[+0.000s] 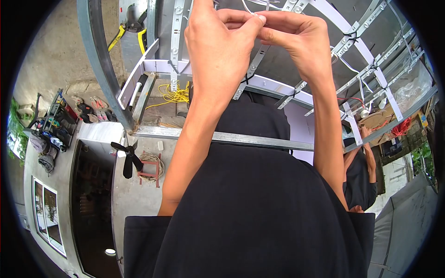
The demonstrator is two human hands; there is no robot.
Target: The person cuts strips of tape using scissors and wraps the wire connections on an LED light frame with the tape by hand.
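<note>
My left hand (218,44) and my right hand (303,44) meet at the top of the view, fingertips pinched together. Thin white wire (250,8) runs into the pinch; the exact point where it is held is partly covered by my fingers. Around and beneath my hands are LED light strips (175,44) with round lenses, crossed by white slats (364,48). Black ties (352,35) bind several of the crossings. Both forearms reach up over a grey metal bar (259,140).
A curved metal frame (99,60) rises at left. Yellow-handled pliers (117,39) lie beyond it, near a coil of yellow cord (174,95). Another person (361,178) in dark clothing is at right, by red wire (401,127). A black fan (128,157) stands out lower left.
</note>
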